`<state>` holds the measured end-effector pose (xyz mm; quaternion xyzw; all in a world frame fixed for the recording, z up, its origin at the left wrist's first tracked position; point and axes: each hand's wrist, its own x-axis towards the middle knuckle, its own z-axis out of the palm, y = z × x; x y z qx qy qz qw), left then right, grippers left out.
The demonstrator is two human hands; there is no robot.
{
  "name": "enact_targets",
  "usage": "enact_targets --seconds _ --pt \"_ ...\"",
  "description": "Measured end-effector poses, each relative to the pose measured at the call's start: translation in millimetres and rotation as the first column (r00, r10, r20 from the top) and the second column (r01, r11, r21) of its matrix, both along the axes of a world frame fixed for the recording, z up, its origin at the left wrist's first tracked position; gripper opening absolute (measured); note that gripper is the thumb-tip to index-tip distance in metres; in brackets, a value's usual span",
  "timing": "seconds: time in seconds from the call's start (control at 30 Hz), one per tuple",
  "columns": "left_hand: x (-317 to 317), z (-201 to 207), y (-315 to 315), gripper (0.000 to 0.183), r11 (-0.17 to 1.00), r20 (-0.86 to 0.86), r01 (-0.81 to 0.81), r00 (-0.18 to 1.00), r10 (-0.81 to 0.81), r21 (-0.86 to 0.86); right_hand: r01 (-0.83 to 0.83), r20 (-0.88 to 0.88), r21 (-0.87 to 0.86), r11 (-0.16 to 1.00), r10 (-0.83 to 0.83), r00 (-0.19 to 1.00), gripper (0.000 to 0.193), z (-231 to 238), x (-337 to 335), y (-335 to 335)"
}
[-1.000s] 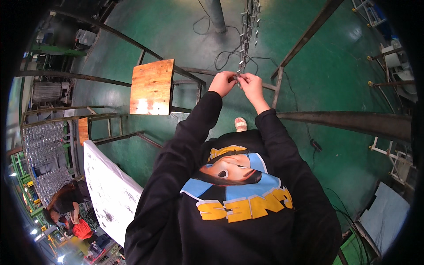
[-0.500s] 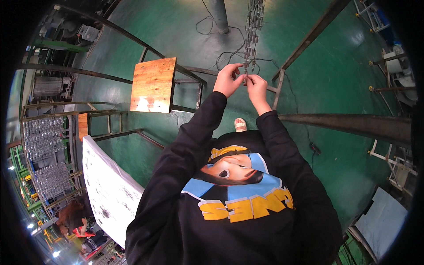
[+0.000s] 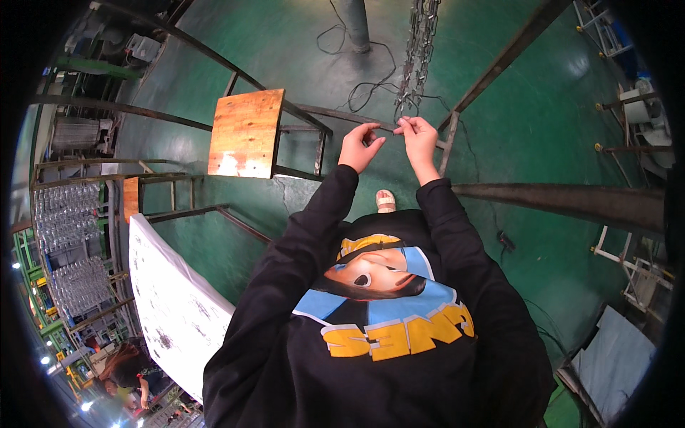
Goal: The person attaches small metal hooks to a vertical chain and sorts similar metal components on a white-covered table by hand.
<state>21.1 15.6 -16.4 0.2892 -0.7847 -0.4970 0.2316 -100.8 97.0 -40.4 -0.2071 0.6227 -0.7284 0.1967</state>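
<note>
Several metal link strands [image 3: 419, 53], silvery and narrow, hang down from the top of the view. Their lower ends reach a small loop just above my right hand [image 3: 419, 143]. The thumb and forefinger of that hand are pinched together at the loop; whatever lies between the fingertips is too small to make out. My left hand [image 3: 361, 148] is a little to the left, apart from the strands. Its thumb stands away from its bent fingers, and nothing shows between them.
A wooden-topped stool [image 3: 246, 134] stands left of my hands. Dark metal bars [image 3: 564, 203] run along both sides. A cable [image 3: 371, 89] lies on the green floor by a grey post [image 3: 354, 28]. Beyond a white sheet [image 3: 171, 299], a person [image 3: 135, 371] bends at lower left.
My left hand has drawn back from the right and its fingers have parted. The hanging strands have shifted slightly right and spread. My right hand still pinches near their lower end.
</note>
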Motion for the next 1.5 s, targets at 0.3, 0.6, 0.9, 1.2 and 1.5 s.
enact_targets --seconds 0.3,0.6,0.9,1.2,1.5 --pt "110.3 -94.6 13.2 0.026 0.954 0.073 -0.270 0.962 0.263 0.131 -0.116 -0.302 0.193 0.974 0.171 0.938 0.009 24.0 3.1 6.8" --pt "217.5 -67.3 85.2 0.085 0.571 0.004 -0.745 0.609 0.793 0.344 -0.534 -0.629 0.359 0.766 0.621 0.468 0.010 61.0 86.4 -3.6" --pt "354.0 24.5 169.6 0.069 -0.129 -0.172 -0.982 -0.151 0.973 0.135 -0.946 -0.546 0.323 0.009 0.818 -0.179 0.007 93.4 262.3 -42.2" --pt "468.8 22.4 299.5 0.028 -0.701 -0.084 -0.670 -0.706 0.704 -0.247 -0.846 -0.618 0.315 -0.430 0.584 -0.527 0.008 144.2 433.9 -30.6" --pt "519.1 30.7 289.7 0.021 -0.723 0.114 -0.499 -0.851 0.512 -0.477 -0.532 -0.508 0.384 -0.755 0.308 -0.804 0.008 150.0 515.9 -12.8"
